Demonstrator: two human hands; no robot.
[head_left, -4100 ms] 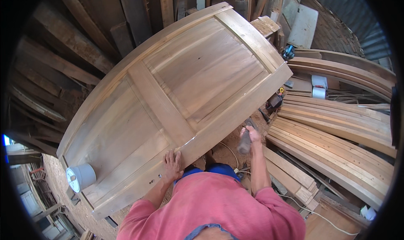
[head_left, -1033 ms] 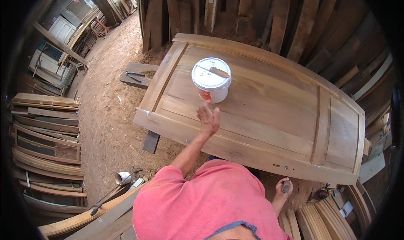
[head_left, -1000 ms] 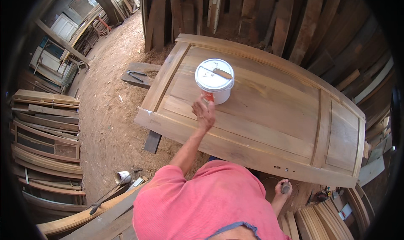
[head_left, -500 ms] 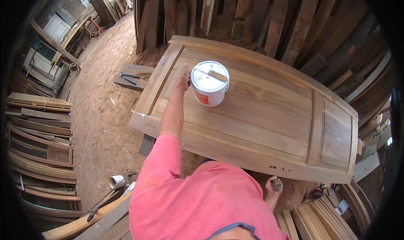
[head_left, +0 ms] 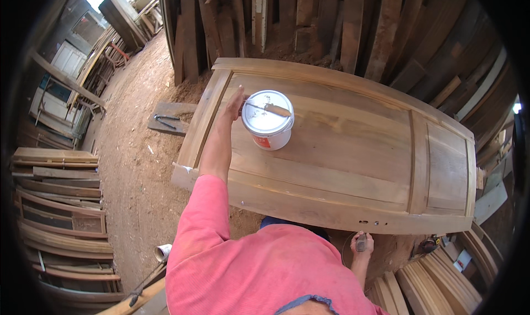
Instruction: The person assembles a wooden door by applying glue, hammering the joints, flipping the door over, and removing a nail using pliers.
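Note:
A wooden panel door (head_left: 337, 149) lies flat in front of me. Near its left end stands a white lidded bucket (head_left: 269, 141) with a red label, a wooden-handled flat tool (head_left: 276, 110) resting across the lid. My left hand (head_left: 235, 103) is at the bucket's left side, fingers stretched out and apparently touching it; the bucket partly hides them. Low at the door's near edge, below the lock cut-outs (head_left: 375, 223), my right hand (head_left: 369, 246) is closed round a dark, blunt-ended object (head_left: 361, 242) whose kind I cannot make out.
Pincers (head_left: 165, 121) rest on a board beyond the door's left end. Upright planks (head_left: 353, 33) line the far side. Stacked frames and boards (head_left: 61, 204) stand at the left, more timber (head_left: 425, 287) at the lower right. A white cup (head_left: 163, 252) lies near my left side.
My view has shifted slightly. The bucket keeps its place on the door, with my left hand still beside it. The object in my right hand has tilted a little.

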